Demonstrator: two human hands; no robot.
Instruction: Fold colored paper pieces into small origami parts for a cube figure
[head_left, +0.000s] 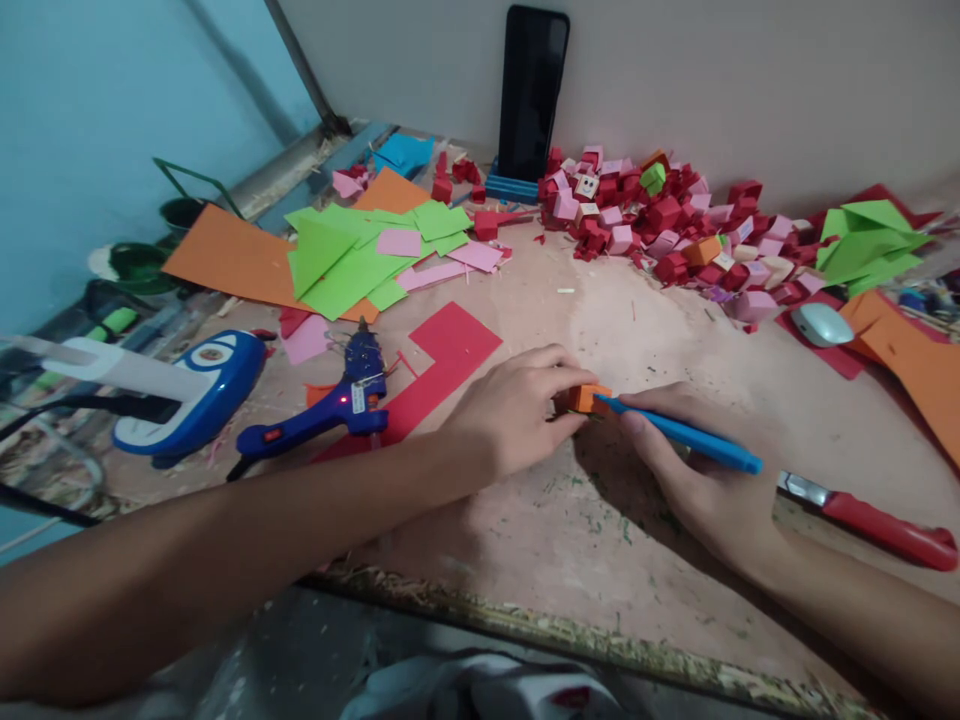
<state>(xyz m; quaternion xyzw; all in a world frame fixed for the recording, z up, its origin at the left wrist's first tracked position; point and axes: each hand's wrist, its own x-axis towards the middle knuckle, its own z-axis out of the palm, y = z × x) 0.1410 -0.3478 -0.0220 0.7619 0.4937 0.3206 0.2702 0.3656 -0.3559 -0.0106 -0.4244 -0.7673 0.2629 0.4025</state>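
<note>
Between the fingers of my left hand (521,405) is a small orange paper cube (589,398), held low over the board. My right hand (705,480) is closed around a blue pen (690,437), whose tip meets the right side of the cube. A red-handled knife (877,525) lies just right of my right wrist. Left of my left hand, a red paper piece (450,350) with a notch cut out lies flat. Beside it sits a blue glue gun (337,405) with a small red light showing.
A heap of red and pink cubes (660,215) lines the back. A phone (532,90) stands upright there in a blue holder. Green sheets (337,255) and orange paper (225,260) lie back left. A white mouse (821,324) rests at right. The board's rough front edge (525,620) is near me.
</note>
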